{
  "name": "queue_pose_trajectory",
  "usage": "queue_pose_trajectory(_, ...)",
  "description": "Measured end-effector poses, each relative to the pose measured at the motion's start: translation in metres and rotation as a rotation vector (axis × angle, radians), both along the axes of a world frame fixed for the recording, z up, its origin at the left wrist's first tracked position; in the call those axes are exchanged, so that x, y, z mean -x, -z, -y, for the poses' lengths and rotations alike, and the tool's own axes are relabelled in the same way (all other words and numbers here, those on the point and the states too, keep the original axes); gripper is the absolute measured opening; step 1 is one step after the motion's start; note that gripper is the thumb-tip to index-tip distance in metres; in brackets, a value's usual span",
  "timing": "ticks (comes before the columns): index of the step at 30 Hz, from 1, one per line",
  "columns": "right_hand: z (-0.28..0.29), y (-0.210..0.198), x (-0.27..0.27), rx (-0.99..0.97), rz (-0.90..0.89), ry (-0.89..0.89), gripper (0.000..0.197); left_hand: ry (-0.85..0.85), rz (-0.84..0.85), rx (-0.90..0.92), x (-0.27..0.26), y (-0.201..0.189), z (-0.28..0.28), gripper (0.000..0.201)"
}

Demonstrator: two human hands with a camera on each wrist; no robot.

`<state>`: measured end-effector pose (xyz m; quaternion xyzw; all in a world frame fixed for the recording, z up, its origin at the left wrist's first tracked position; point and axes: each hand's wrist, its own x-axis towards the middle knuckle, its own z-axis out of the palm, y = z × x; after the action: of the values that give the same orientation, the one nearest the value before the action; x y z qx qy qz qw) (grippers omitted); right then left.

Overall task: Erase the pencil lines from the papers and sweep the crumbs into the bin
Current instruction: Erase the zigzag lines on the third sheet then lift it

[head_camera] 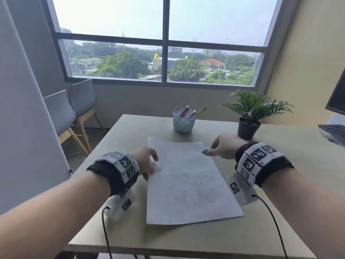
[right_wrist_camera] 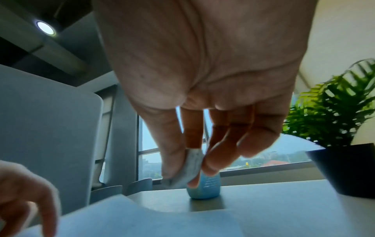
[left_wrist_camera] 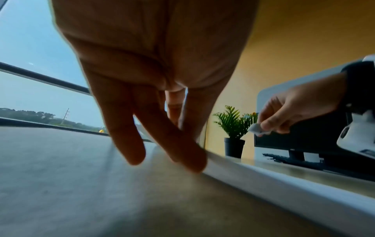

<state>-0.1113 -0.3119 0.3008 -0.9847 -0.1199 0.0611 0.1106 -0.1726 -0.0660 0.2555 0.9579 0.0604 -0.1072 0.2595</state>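
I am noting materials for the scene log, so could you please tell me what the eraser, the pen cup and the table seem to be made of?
Eraser: probably soft rubber or vinyl, matte grey-white, smudged and worn round.
Pen cup: possibly perforated metal or plastic, pale blue; dotted pattern on its wall.
Table: likely laminated board, matte beige, with an even, grainless surface.

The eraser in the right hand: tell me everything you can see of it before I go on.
The eraser is a small, worn, greyish-white lump with rounded, smudged edges, soft and rubbery by its look. The right hand pinches it between thumb and fingertips, its free end pointing down and left toward the paper. It hangs above the sheet's far right edge, not touching it in the wrist views. The pencil zigzags lie nearer the person, not yet erased. Only the fingers touch it.
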Motion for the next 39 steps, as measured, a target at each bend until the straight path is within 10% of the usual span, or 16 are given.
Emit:
queue_pose_trajectory(12, -0.083, 0.028, 0.02, 0.126, -0.217, -0.3, 0.03, 0.306, -0.267, -0.606, -0.006, -0.006, 0.009, 0.093)
queue_pose_trajectory(39, -0.102, 0.045, 0.021, 0.107, -0.1, -0.411, 0.025, 0.381, -0.273, -0.447, -0.028, 0.002, 0.012, 0.105)
